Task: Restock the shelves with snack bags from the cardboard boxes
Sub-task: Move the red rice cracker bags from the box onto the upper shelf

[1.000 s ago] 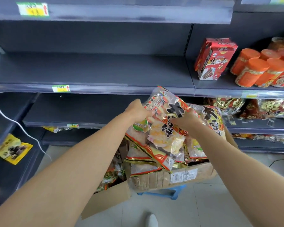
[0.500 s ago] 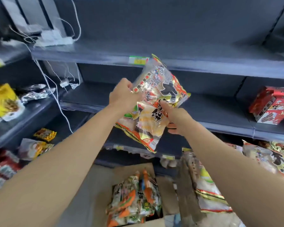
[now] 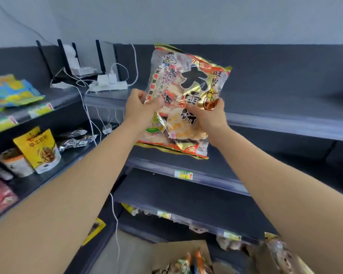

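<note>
Left hand (image 3: 141, 107): fingers curled round the left edge of the snack bag (image 3: 186, 86). Bag upright, held in the air before the top shelf (image 3: 285, 107). Right hand (image 3: 208, 115): fingers gripping the bag's right side. Cardboard box (image 3: 176, 252) below.

The snack bag (image 3: 186, 99) is clear with gold and red-orange borders, bold black characters and a cartoon figure. The shelves (image 3: 285, 103) are dark grey, the price tag (image 3: 183, 174) yellow and green, the pouch (image 3: 38, 149) yellow, the foil packets (image 3: 75, 139) silver.
</note>
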{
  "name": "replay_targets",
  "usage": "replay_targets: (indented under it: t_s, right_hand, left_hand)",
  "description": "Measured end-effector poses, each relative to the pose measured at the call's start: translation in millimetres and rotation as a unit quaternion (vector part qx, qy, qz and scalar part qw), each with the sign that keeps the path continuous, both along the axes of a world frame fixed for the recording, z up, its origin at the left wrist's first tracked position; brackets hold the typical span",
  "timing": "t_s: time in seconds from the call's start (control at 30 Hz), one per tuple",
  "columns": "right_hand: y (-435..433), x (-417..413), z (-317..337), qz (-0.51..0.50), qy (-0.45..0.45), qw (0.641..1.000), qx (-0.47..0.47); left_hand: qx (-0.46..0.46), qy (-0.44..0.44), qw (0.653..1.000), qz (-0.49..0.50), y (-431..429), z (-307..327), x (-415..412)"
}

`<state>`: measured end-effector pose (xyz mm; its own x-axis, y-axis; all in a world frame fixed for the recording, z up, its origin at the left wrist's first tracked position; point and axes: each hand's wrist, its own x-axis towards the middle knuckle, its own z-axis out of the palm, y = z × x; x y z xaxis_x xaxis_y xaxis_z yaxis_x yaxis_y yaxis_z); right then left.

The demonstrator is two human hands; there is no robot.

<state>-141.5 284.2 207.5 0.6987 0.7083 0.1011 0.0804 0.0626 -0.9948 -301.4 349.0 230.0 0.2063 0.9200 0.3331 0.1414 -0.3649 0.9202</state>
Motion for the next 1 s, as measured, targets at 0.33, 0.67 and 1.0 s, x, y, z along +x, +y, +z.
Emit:
replay_targets:
  t_s: [0.33,0.67,1.0]
  right_hand:
    - [75.6,35.8,26.2,-0.002,-0.082,0.996,0.019]
    - [144.2,60.4,50.6,-0.052,-0.124,0.991,0.018]
    - [261.6,69.7,76.3,-0.106,-0.132,0.986,0.014]
  left_hand:
    - [0.015,0.037,0.998,0.044,70.0,15.9,26.7]
    - [-0.015,0.023,0.999,-0.021,151.5,35.5,59.1]
    - [-0.024,0.011,0.993,-0.114,286.7,62.5,79.2]
